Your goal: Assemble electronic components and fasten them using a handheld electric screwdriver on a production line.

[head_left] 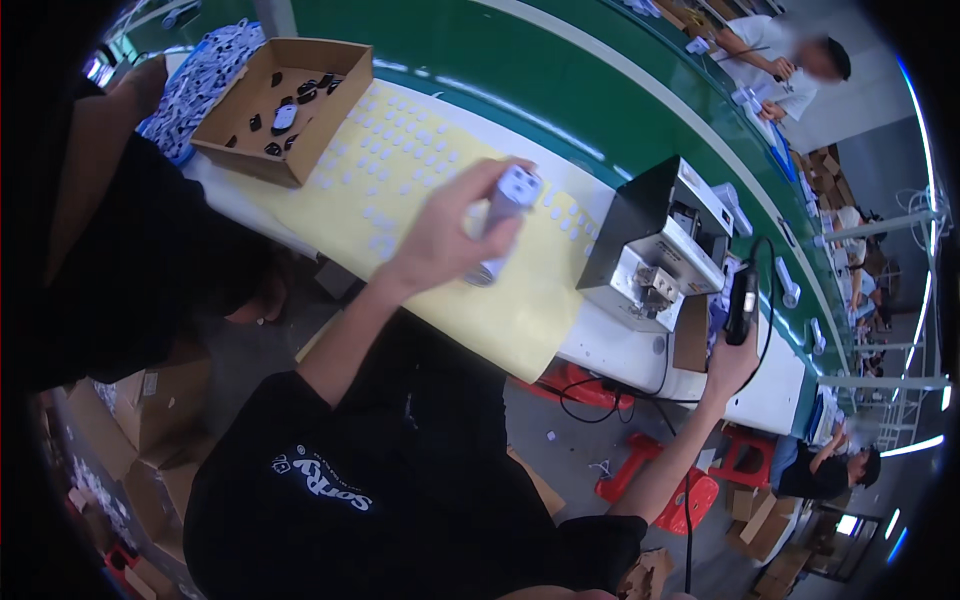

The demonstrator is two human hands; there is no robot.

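Okay, left hand [447,228] bent inward over yellow sheet [510,325], grip round pale device [519,187]. Right hand [733,364] outstretched, grip round black corded tool [741,303].

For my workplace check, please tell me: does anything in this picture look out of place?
Maybe: one pale, rounded piece lies among small black pieces in the open brown cardboard box; its colour differs from the rest.

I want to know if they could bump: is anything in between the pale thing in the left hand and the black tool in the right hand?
Yes: a black-and-silver machine stands between them. The left hand holds the pale device on one side; the right hand holds the black corded tool on the other.
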